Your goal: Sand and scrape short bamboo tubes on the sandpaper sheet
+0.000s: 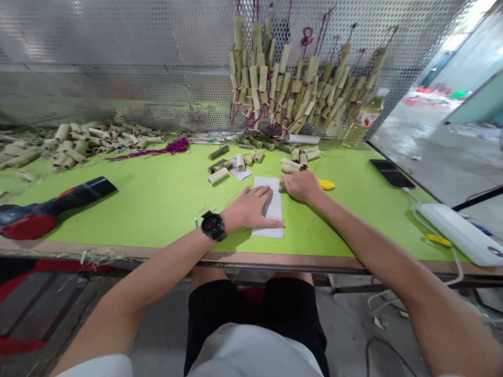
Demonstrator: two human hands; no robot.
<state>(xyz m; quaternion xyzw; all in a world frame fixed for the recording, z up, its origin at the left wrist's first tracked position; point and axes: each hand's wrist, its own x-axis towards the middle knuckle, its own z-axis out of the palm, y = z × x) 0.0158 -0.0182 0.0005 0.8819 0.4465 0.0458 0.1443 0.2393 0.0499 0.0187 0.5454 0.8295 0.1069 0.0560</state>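
Note:
A white sheet of paper (275,201) lies on the green table in front of me. My left hand (253,208) rests flat on it, fingers spread, with a black watch on the wrist. Just right of the paper, my right hand (301,185) is closed, its fingers curled under and partly hidden; what it holds, if anything, cannot be made out. A yellow object (326,184) lies beside that hand. Cut bamboo pieces (291,166) sit right behind it, and another bamboo piece (218,176) lies left of the paper.
A black and red power tool (58,207) and a bamboo pile (74,144) are at left. Purple cord (176,146) lies at the back. Bamboo strings (298,89) hang on the mesh. At right are a bottle (363,121), a phone (392,173) and a white power bank (459,233).

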